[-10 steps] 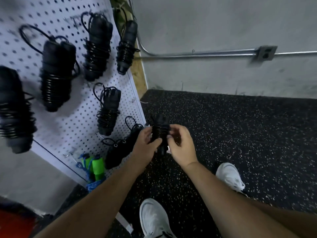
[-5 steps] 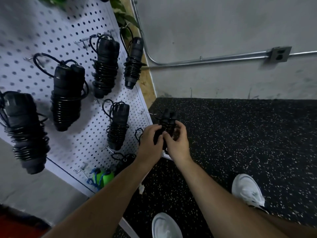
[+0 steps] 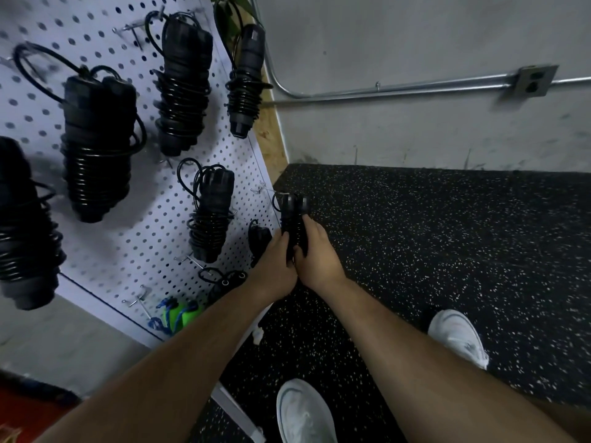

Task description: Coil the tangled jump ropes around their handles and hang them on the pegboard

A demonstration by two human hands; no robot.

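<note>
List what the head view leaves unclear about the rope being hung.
All head view.
Hidden: lower half of the black coiled jump rope, behind the left hand and right hand.
Too small: whether its loop sits on the thin metal peg.
Cut off and blurred: large black rope bundle at the left frame edge.

Bare left forearm (image 3: 179,362), left hand (image 3: 275,266), bare right forearm (image 3: 415,346), right hand (image 3: 319,260), white rounded-toe left sneaker (image 3: 305,410), matching white right sneaker (image 3: 457,337).

black jump rope (image 3: 292,219), cord wound tight round its paired handles, sits upright just off the white pegboard (image 3: 105,36) at its 4 o'clock edge, several coiled black ropes (image 3: 96,148) hanging there, green-handled rope (image 3: 180,316) at 6
</note>
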